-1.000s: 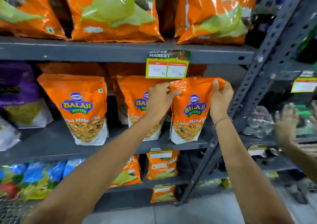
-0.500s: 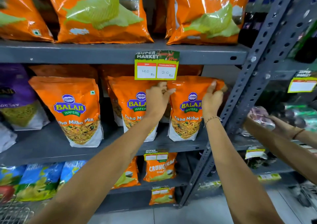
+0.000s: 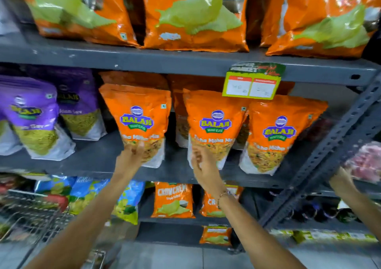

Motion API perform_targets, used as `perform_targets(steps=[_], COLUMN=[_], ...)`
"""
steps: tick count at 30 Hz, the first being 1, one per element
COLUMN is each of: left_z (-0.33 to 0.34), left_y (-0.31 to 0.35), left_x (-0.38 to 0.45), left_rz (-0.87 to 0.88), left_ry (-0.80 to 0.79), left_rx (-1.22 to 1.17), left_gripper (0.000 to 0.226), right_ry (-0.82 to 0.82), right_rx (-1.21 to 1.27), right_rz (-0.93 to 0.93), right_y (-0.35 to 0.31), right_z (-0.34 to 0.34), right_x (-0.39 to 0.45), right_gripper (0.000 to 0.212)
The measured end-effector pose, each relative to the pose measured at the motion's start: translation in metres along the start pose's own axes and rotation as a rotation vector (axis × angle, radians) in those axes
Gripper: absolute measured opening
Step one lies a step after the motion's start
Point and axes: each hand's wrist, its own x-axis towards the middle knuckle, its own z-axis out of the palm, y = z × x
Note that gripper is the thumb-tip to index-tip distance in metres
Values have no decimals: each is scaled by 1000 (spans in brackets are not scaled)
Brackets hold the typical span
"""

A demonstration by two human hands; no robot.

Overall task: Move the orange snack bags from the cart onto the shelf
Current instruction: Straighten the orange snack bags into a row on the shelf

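Three orange Balaji snack bags stand upright in a row on the grey middle shelf (image 3: 92,164): a left bag (image 3: 138,108), a middle bag (image 3: 214,112) and a right bag (image 3: 284,122). More orange bags stand behind them. My left hand (image 3: 131,156) is raised in front of the left bag's lower edge, fingers apart, holding nothing. My right hand (image 3: 203,164) hangs in front of the middle bag's bottom, fingers loosely spread and empty. Both hands are blurred. The wire cart (image 3: 31,217) shows at the lower left; no orange bags are visible in it.
Purple snack bags (image 3: 31,116) fill the shelf's left part. Large orange bags (image 3: 191,15) sit on the shelf above, and a price tag (image 3: 251,85) hangs from its edge. A slanted grey upright (image 3: 329,151) is at right, where another person's hand (image 3: 342,181) holds a clear packet (image 3: 367,161).
Both my hands have let go of the right orange bag's top and dropped down and to the left. That bag now stands alone on the shelf. The view has swung left.
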Motion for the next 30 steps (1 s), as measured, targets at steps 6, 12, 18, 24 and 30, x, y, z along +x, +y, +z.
perform_targets(steps=[6, 12, 18, 24, 30], left_z=[-33, -23, -19, -35, -40], left_y=[-40, -54, -88, -96, -94], left_x=[53, 77, 86, 100, 96], left_rz=[41, 180, 139, 143, 192], left_ry=[-401, -541, -350, -353, -404], left_rx=[50, -357, -267, -251, -359], left_gripper=[114, 131, 93, 93, 105], right_ry=[-476, -440, -363, -361, -431], right_rx=[57, 133, 200, 150, 107], right_rz=[131, 223, 228, 245, 298], right_y=[-5, -17, -15, -29, -43], right_z=[68, 118, 144, 166, 160], right_x=[44, 64, 65, 70, 69], right_gripper=[96, 106, 91, 88, 89])
